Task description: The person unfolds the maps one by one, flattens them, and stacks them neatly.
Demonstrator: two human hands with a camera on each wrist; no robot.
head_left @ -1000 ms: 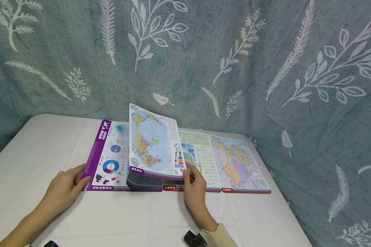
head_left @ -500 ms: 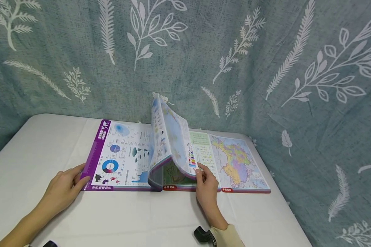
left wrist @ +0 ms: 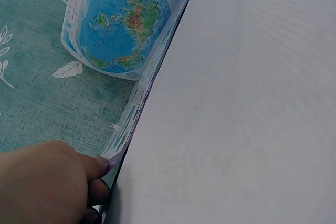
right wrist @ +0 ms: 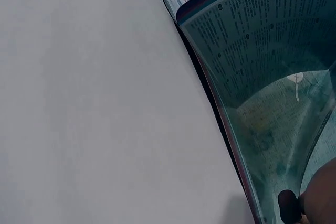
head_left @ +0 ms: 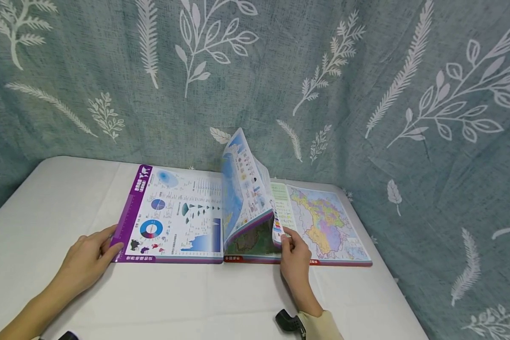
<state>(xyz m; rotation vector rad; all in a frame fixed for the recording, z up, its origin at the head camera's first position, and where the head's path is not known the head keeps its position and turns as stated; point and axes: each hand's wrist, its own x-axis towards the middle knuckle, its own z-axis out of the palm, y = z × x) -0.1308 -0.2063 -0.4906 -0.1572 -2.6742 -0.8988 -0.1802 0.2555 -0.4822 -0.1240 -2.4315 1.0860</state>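
Note:
A fold-out map of several joined panels lies along the table, purple-edged at the left, with a coloured map panel at the right. Its middle panels stand up in a tented fold. At the lower left corner my left hand pinches the purple edge, thumb on top; the left wrist view shows this hand and a raised world map panel. My right hand pinches the lower right edge of the folded panels. In the right wrist view, only part of that hand shows beside the curved panel.
A white-covered table bears the map. Behind it and on the right hangs a teal curtain with white leaf prints. A black wrist device sits by the right sleeve.
My right hand has moved right, drawing the folded panels with it. They have swung over from the left, uncovering more of the left panel. My left hand has stayed at its corner.

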